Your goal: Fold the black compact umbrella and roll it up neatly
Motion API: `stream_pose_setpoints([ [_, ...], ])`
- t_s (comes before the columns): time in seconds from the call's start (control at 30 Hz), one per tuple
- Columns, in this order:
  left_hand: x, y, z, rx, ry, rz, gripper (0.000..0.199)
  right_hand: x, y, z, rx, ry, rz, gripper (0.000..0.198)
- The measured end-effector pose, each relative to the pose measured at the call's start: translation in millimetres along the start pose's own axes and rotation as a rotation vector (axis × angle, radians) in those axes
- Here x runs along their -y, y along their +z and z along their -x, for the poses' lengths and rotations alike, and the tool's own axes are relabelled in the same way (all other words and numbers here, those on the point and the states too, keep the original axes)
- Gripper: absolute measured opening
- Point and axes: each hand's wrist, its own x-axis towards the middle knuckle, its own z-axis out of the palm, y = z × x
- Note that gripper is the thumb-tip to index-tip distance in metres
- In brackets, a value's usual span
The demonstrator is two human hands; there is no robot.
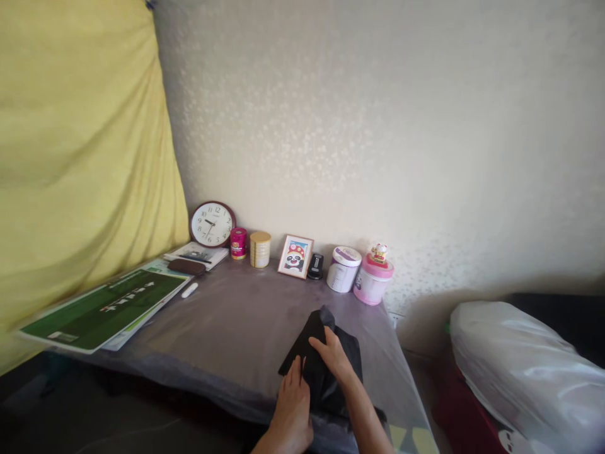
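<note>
A crumpled piece of thin black fabric [350, 356], perhaps a bag, lies near the front right of the table. Its lower edge reaches the table's front. My left hand [293, 397] is at its left edge, fingers close together with a dark strip of the fabric between them. Resting on top of the fabric, my right hand [334, 354] has its thumb stretched out to the left, apart from the fingers. Some of its fingers are hidden from view.
The table [227, 321] has a grey covering. At the back stand a clock [212, 224], a framed panda picture [295, 256], a white tub [344, 269] and a pink tub [372, 282]. Green board [108, 306] lies left; a plastic-covered pile [524, 353] is right.
</note>
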Motion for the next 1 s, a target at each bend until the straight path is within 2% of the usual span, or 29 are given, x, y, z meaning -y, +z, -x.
stream_pose_setpoints([
  [0.13,7,2,2,-0.018,0.019,0.031,0.082,-3,8,-3,-0.004,0.023,0.137,0.019],
  [0.3,6,-11,8,-0.027,0.012,0.004,0.08,-3,12,-4,0.033,0.043,0.29,0.022],
  [0.43,11,-22,16,0.082,-0.001,-0.008,0.071,0,11,-1,0.193,0.04,0.233,0.035],
  [0.5,17,-26,20,0.083,0.008,0.019,0.068,3,11,1,0.271,0.023,0.173,0.037],
  [0.67,21,-30,25,-0.195,0.019,0.002,0.053,11,13,6,0.303,-0.068,0.245,0.028],
  [0.77,13,-33,22,-0.268,0.122,-0.027,0.051,15,15,6,0.299,-0.123,0.328,0.027],
  [0.87,6,-34,16,-0.195,0.205,-0.048,0.058,17,16,7,0.312,-0.153,0.341,0.029],
  [1.0,8,-26,10,-0.086,0.166,-0.063,0.07,13,13,21,0.254,-0.28,0.348,0.027],
])
